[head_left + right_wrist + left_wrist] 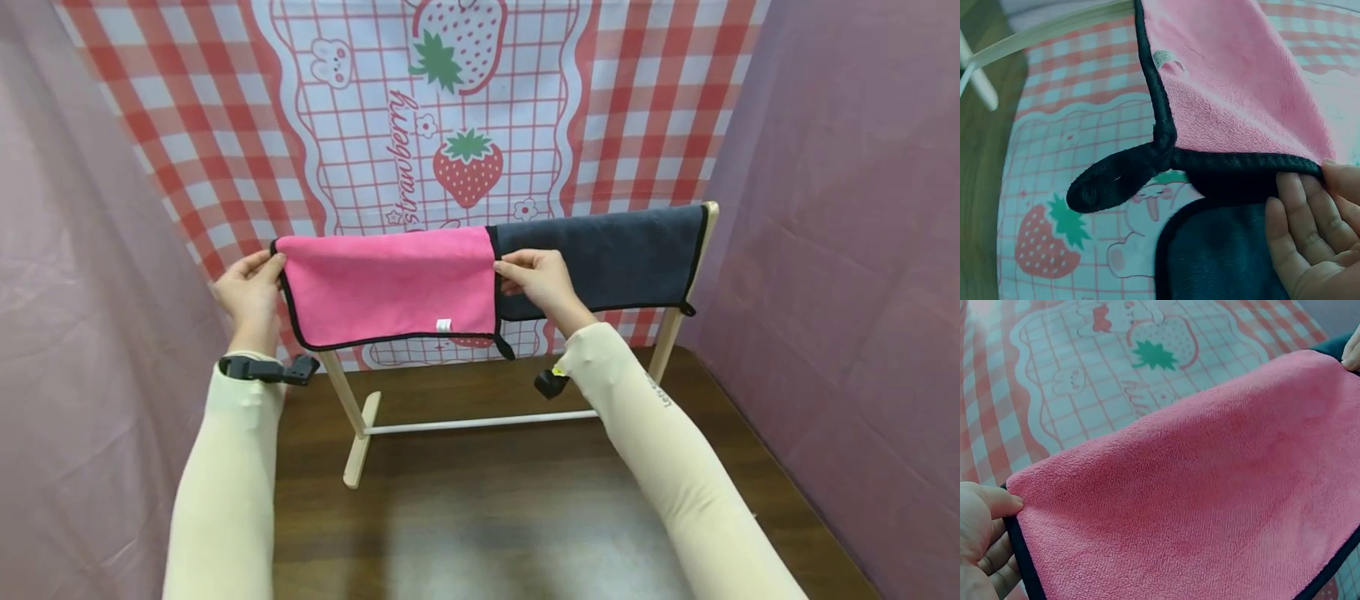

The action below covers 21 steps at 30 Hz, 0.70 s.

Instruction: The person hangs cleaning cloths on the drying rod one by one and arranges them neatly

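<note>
A pink towel (390,287) with black edging hangs over the top of a wooden rack, on its left half. My left hand (253,292) pinches the towel's left edge near the top, thumb in front, as the left wrist view also shows. At the opposite edge my right hand (542,282) pinches the black border between thumb and fingers. A black loop (1116,178) dangles from the pink towel's lower right corner, and a small white tag (444,326) sits near its bottom hem. Beside it, a dark grey towel (607,258) covers the rack's right half, partly behind my right hand.
The rack has pale wooden legs (344,392) and a white lower bar (480,422), standing on a brown wooden table (465,508). Behind it hangs a red-checked strawberry cloth (645,108). Pinkish curtains (840,250) close in both sides.
</note>
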Each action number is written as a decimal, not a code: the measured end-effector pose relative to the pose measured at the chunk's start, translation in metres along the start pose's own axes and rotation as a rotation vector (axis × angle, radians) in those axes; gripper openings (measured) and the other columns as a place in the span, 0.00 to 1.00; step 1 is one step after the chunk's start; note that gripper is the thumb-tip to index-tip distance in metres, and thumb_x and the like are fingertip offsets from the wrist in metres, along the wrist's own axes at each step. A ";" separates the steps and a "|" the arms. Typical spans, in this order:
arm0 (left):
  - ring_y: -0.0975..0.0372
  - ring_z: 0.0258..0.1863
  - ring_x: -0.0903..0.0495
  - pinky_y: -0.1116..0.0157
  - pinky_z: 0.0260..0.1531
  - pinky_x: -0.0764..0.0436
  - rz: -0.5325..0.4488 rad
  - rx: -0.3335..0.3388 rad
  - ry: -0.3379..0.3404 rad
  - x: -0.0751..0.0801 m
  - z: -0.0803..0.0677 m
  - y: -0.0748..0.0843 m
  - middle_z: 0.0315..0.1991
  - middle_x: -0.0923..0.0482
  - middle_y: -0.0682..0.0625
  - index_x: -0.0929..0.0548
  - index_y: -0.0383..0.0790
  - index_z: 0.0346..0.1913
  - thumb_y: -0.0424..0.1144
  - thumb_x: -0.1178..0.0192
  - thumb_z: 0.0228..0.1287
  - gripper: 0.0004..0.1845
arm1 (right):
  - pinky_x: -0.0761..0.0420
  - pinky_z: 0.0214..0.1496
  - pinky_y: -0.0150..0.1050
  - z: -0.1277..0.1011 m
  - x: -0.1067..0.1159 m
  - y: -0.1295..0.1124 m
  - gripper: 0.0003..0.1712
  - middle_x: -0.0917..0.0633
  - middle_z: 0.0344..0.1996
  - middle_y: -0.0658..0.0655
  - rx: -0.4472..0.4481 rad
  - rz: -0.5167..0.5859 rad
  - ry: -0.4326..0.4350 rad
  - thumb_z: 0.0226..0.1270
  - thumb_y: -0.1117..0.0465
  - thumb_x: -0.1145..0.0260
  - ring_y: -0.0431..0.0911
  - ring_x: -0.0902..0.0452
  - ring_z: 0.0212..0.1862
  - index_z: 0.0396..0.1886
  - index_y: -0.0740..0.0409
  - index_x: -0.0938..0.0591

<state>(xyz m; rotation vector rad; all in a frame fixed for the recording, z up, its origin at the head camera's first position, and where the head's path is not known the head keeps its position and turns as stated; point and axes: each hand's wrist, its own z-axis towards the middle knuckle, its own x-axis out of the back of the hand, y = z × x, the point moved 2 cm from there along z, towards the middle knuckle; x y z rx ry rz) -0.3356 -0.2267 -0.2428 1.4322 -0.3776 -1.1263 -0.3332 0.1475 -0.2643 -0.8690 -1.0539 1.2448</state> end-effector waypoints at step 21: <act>0.75 0.19 0.24 0.80 0.23 0.25 0.343 -0.166 -0.022 0.036 -0.012 -0.044 0.16 0.24 0.68 0.19 0.40 0.31 0.31 0.30 0.58 0.06 | 0.13 0.43 0.46 -0.021 0.001 0.059 0.18 0.12 0.35 0.65 -0.060 -0.200 -0.115 0.69 0.55 0.33 0.53 0.15 0.36 0.44 0.68 0.13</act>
